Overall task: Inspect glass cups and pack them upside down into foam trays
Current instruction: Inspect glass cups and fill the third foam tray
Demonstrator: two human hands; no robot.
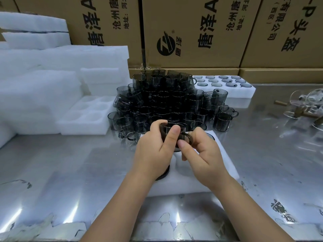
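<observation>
Left hand curled round small smoky-grey glass cup, thumb across its wall. Right hand pinches the cup's handle. Cup held over white foam tray on shiny steel table, just before heap of grey cups.

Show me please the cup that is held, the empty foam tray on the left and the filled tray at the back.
held cup [167,130]: head view, on its dark glass wall.
empty foam tray [83,131]: head view, on its front wall.
filled foam tray [244,93]: head view, on its front wall.
</observation>
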